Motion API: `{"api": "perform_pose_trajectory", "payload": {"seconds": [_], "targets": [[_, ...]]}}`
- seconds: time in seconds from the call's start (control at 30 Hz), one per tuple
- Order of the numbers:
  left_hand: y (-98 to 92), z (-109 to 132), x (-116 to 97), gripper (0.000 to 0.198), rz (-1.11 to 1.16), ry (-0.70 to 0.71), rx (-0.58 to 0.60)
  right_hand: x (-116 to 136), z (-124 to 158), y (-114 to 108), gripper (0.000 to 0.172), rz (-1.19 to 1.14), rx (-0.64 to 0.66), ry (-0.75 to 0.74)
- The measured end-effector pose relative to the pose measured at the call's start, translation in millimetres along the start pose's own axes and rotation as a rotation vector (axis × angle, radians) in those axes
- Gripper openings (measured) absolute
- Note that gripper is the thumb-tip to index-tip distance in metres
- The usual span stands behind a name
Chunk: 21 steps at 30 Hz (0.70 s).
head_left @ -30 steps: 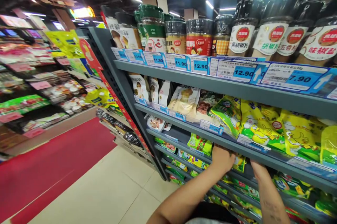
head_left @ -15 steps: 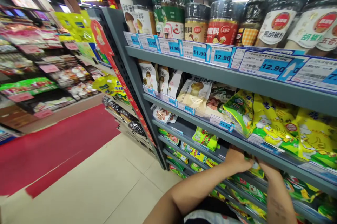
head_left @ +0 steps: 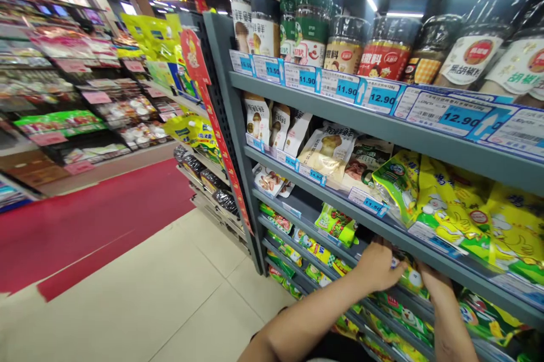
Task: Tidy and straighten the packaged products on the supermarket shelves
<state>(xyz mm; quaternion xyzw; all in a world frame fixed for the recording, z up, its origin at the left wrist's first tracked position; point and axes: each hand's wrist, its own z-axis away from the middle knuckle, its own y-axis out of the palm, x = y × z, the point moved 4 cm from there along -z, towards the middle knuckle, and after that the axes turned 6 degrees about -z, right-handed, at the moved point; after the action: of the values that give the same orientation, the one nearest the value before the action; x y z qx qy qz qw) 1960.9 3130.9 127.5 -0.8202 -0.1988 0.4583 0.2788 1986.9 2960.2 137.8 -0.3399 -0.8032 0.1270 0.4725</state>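
Note:
Both my hands reach under a grey shelf edge at the lower right, into the tier of packets below. My left hand [head_left: 379,265] is at the left side of a green-and-yellow packet [head_left: 413,280]. Its thumb lies across the packet's front, the other fingers going in behind, and it appears to grip the packet. At the packet's right side is my right hand [head_left: 430,278], its fingers hidden behind the packet and under the shelf. A bright green packet [head_left: 338,224] lies on the same tier, left of my left hand.
The grey shelf edge [head_left: 361,104] carries price labels, with seasoning jars [head_left: 385,56] above it. Yellow bags [head_left: 457,209] stand on the tier just above my hands. Left of the rack's upright [head_left: 232,118], pale floor tiles [head_left: 182,294] meet a red mat [head_left: 102,220].
The view has turned a little left, so the rack sits further right. My left hand's thumb stands out more, and more of the packet shows between my hands.

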Motion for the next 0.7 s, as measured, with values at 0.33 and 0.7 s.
{"api": "perform_pose_trajectory", "payload": {"seconds": [0.33, 0.7], "targets": [[-95.0, 38, 86, 0.031, -0.352, -0.28, -0.467, 83, 76, 73, 0.075, -0.148, 0.343, -0.074], [-196.3, 12, -45, 0.029, -0.216, 0.039, -0.205, 184, 5, -78, 0.035, 0.232, -0.296, -0.327]]}}
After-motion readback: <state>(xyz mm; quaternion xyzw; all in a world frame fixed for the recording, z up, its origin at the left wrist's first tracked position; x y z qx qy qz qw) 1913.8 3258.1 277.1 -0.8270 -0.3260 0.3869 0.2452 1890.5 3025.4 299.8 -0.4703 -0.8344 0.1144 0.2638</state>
